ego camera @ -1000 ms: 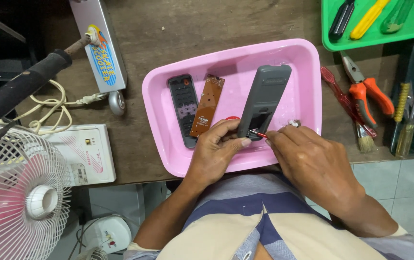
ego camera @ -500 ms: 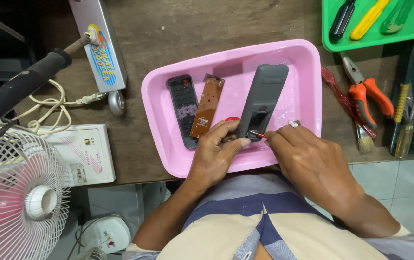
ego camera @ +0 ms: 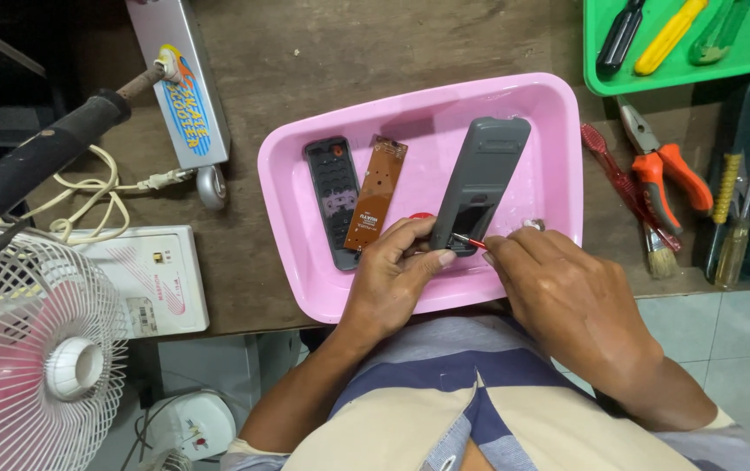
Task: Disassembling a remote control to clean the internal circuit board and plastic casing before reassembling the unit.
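A pink tray (ego camera: 514, 105) sits on the brown workbench. In it lie a grey keypad front (ego camera: 331, 201), a brown circuit board (ego camera: 375, 194) and a grey remote back shell (ego camera: 482, 179). My left hand (ego camera: 397, 279) grips the near end of the shell, thumb on its open battery bay. My right hand (ego camera: 567, 301) pinches a thin red piece (ego camera: 469, 242) at that bay. A small red object (ego camera: 421, 217) peeks out above my left fingers.
A green tray (ego camera: 741, 57) of screwdrivers stands at the back right. Orange pliers (ego camera: 667, 161), a red toothbrush (ego camera: 615, 179), a paintbrush (ego camera: 658, 253) and more tools lie right of the pink tray. A white fan (ego camera: 35, 358), a white box (ego camera: 153, 279), a cord and a toy scooter (ego camera: 183, 96) are at the left.
Both hands stay at the shell's near end. My right fingers have shifted slightly with the red piece at the battery bay.
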